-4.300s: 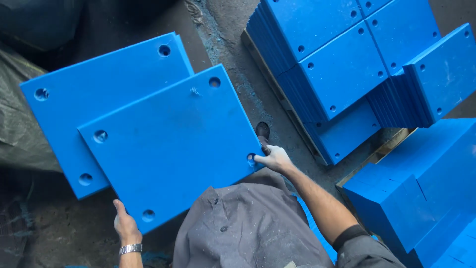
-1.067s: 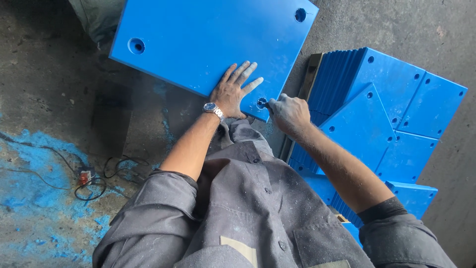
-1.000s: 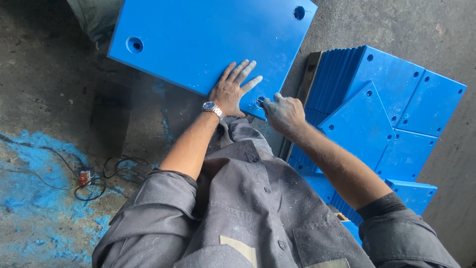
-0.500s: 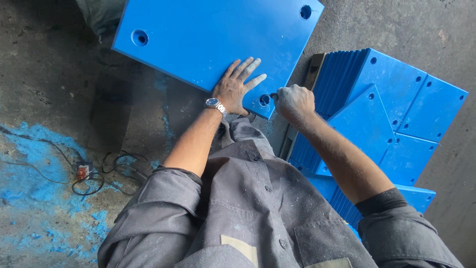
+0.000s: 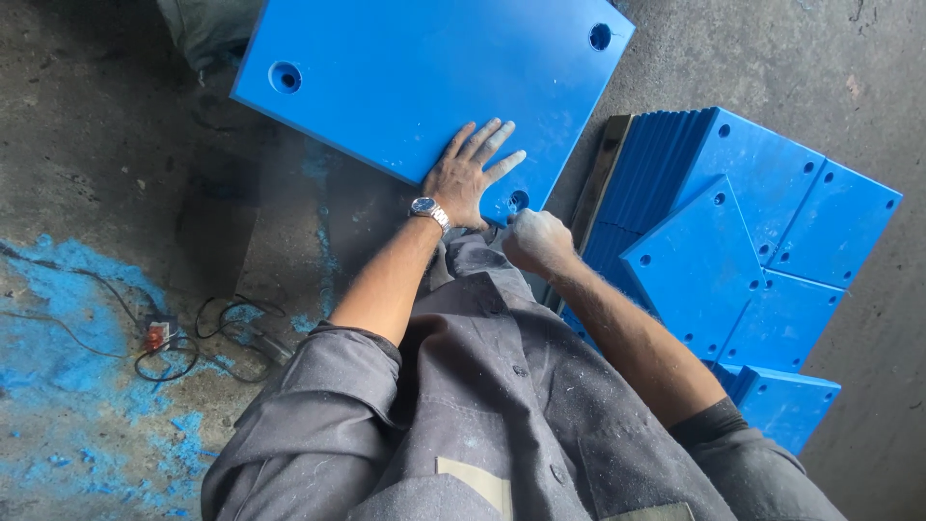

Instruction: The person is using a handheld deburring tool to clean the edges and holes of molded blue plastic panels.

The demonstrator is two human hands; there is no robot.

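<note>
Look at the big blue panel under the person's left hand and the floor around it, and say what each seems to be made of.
Blue panel: probably solid plastic sheet, matte and smooth; the colour is uniform, the edge is thick, and clean round holes sit at the corners. The left hand lies flat on it.
Floor: likely bare concrete, rough and grey, stained and dusted with blue powder.

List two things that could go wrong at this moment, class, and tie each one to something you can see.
The left hand lies flat on the big blue panel while the right hand, closed in a fist, works at its corner hole. If the panel slips or tips, fingers could be pinched at that edge. The cable coiled on the dusty floor beside the person could catch a foot.
</note>
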